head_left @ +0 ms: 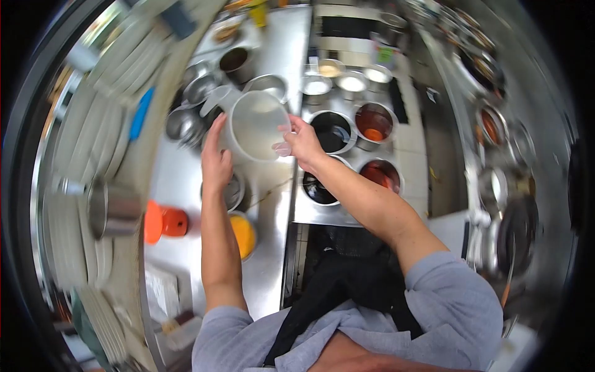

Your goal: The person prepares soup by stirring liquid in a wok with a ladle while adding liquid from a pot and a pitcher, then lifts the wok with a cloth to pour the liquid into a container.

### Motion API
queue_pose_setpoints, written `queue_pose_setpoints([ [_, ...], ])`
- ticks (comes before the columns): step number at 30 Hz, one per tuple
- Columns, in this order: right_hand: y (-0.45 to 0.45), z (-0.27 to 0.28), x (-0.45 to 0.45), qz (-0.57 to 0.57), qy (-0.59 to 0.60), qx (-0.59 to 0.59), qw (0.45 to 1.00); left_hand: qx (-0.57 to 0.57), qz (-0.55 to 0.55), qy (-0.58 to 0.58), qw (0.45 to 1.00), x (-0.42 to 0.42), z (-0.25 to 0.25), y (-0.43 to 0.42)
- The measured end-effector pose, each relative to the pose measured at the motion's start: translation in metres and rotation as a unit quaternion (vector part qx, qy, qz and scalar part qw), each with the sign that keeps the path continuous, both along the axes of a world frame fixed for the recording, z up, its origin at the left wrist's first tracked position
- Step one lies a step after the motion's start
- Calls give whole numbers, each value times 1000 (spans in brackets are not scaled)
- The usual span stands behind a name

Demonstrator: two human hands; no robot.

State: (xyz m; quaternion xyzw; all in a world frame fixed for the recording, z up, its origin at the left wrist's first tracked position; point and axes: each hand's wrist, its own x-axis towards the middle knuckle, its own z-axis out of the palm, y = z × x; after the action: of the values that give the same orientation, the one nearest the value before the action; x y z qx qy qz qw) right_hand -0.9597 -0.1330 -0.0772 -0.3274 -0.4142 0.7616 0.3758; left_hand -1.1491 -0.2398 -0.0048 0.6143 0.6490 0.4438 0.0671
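A translucent round plastic container (259, 126) is held up over the steel counter, with its wide mouth facing the camera. My right hand (300, 144) grips its right rim, thumb and fingers around the edge. At its left side is my left hand (217, 155), fingers stretched upward and apart; whether they touch the wall is unclear. A clear scoop or jug (217, 99) shows just behind the container's upper left. Below, between my forearms, a bowl of yellow food (242, 236) stands on the counter (269, 273).
Pots of dark liquid (331, 132) and red liquid (374, 122) stand right of the counter. Metal bowls (184, 124) lie at the left, near an orange object (166, 222). Stacked plates (80, 235) fill the left shelf. Pans (517, 235) line the right side.
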Motion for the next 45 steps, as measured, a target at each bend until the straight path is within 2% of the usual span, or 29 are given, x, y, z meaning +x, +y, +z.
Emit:
queue_pose_setpoints([
  [3,1,29,120,-48,-1,65,997,13,-80,47,996,94,42,-11],
  [4,-5,48,170,-61,-23,89,994,7,-101,37,994,99,33,-16],
  [6,-12,80,276,-82,-107,197,971,140,-134,-61,979,157,50,-16],
  [8,-32,111,382,-114,-188,275,936,154,-174,36,972,257,98,-17],
  [10,-61,137,478,-133,-236,307,913,29,-300,2,953,339,88,-4],
  [12,-97,154,564,-168,-344,345,857,3,-350,35,936,431,74,3],
  [14,-131,156,642,-189,-381,321,846,-26,-417,-34,908,506,54,11],
  [15,-148,148,684,-228,-344,252,875,-50,-457,-92,883,543,45,19],
  [16,-168,136,726,-269,-301,178,897,-77,-460,-77,881,577,44,24],
  [17,-192,123,777,-319,-471,172,804,-72,-476,-100,871,608,37,32],
  [18,-220,105,823,-349,-627,155,679,-67,-490,-128,860,634,29,42],
  [20,-270,55,887,-376,-781,-100,488,-64,-514,-145,843,670,26,61],
  [22,-293,24,919,-308,-743,-259,535,-50,-507,-149,847,696,33,76],
  [24,-295,5,925,-326,-619,-320,639,-63,-533,-156,829,714,33,104],
  [25,-295,-11,929,-307,-693,-272,592,-56,-531,-171,828,722,34,113],
  [26,-305,-17,947,-315,-692,-280,586,-49,-529,-189,826,730,36,123],
  [28,-323,-16,956,-258,-760,-250,542,-35,-523,-177,833,736,37,153],
  [29,-331,26,948,-255,-760,-281,527,-51,-536,-214,815,738,37,169],
  [30,-343,30,967,-250,-770,-286,513,-66,-548,-255,794,740,37,186],
  [32,-354,52,994,-211,-804,-282,479,-64,-573,-262,774,748,31,222],
  [35,-303,79,981,-197,-794,-354,454,-89,-584,-405,698,782,34,239],
  [36,-285,67,971,-223,-791,-344,455,-91,-590,-402,695,796,42,241],
  [38,-267,24,949,-301,-752,-331,483,-113,-631,-414,646,831,56,240],
  [40,-275,6,934,-320,-746,-300,501,-120,-628,-434,635,877,76,222],
  [42,-299,43,952,-242,-747,-337,520,-125,-643,-435,618,910,89,213],
  [43,-315,43,977,-222,-765,-326,509,-129,-647,-431,616,924,97,208],
  [44,-320,67,985,-238,-766,-322,503,-122,-646,-420,626,935,104,202],
  [45,-317,79,999,-206,-779,-334,489,-114,-644,-408,637,944,108,199],
])
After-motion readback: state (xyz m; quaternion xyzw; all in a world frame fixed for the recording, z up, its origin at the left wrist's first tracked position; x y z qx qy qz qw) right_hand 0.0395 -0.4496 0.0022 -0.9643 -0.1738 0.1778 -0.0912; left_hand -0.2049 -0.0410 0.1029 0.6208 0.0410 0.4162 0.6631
